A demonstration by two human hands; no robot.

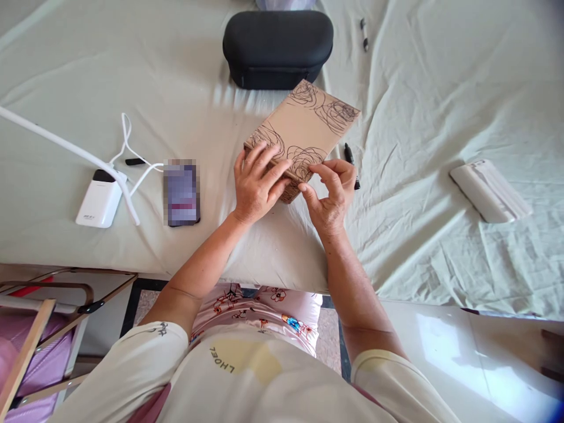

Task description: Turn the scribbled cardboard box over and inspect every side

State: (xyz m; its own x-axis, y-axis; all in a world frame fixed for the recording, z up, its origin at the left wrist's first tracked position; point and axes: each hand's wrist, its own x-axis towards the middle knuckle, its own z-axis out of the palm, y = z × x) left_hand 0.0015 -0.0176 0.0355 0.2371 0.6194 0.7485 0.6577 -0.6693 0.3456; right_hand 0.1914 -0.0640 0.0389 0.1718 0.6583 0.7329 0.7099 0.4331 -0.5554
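A brown cardboard box point(315, 123) sits at an angle on the cloth, its lid drawn with black scribbled loops at the corners. My left hand point(259, 185) grips its near left edge, the fingers over the top and the thumb by the near side. At the near right corner, my right hand point(330, 197) pinches the lid's edge between thumb and forefinger. A black marker point(351, 166) lies just right of the box, partly behind my right hand. The inside of the box is hidden.
Behind the box stands a black zip case point(277, 47). A second pen point(364, 35) lies at the back. To the left are a phone point(181, 194), a white power bank point(100, 202) and white cables. A white wrapped packet point(491, 191) rests on the right of the wrinkled tablecloth point(418, 147).
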